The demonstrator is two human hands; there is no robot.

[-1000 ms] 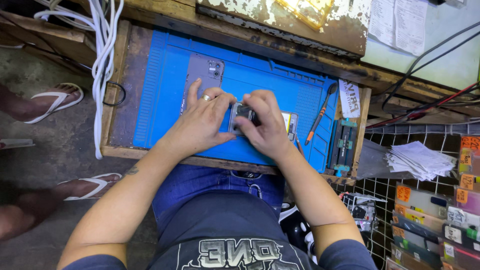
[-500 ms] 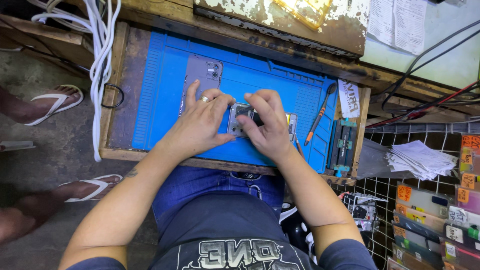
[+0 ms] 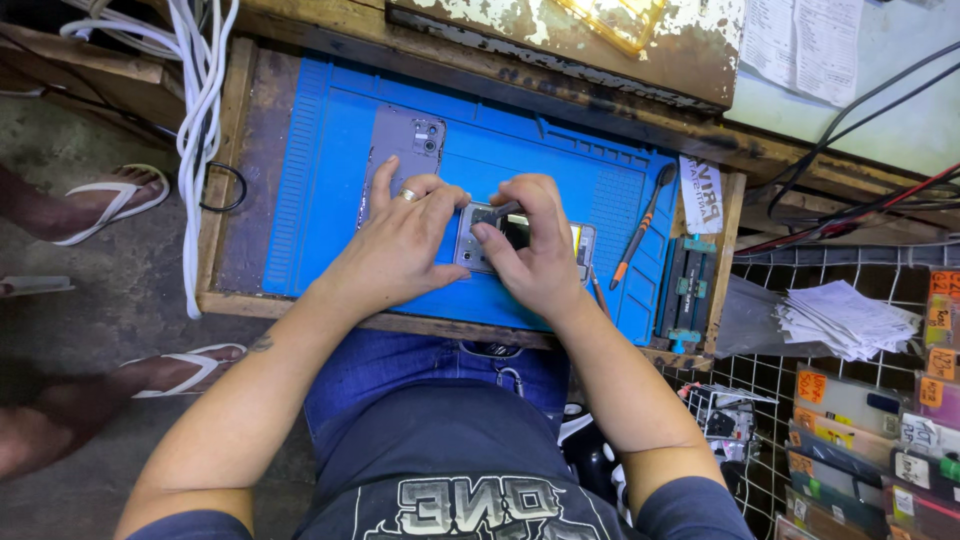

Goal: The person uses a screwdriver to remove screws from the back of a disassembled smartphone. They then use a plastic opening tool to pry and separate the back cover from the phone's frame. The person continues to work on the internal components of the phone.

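Both hands are working over an opened phone [image 3: 480, 240] that is lying on the blue mat [image 3: 320, 180] near the front edge of the counter [image 3: 225, 180], roughly at its middle. The left hand [image 3: 405, 245], wearing a ring, is lying flat across the phone's left end, fingers spread and pressing down on it. The right hand [image 3: 535, 250] is curling over the phone's right part, its thumb and forefinger pinching a small dark component [image 3: 497, 213] at the phone's upper edge; whether that piece is loose or attached is too small to tell.

A purple back cover [image 3: 402, 150] with its camera cluster is lying on the mat behind the left hand, toward the back edge of the counter, its lower end hidden by the fingers. An orange-handled tool [image 3: 640, 225] is resting diagonally near the right edge of the mat, just beside the right hand. A dark holder frame [image 3: 688, 290] is sitting at the right front corner of the counter. White cables [image 3: 195, 90] are hanging along the left edge. A stack of white papers [image 3: 845, 320] is lying on the wire rack to the right, well apart from the hands.
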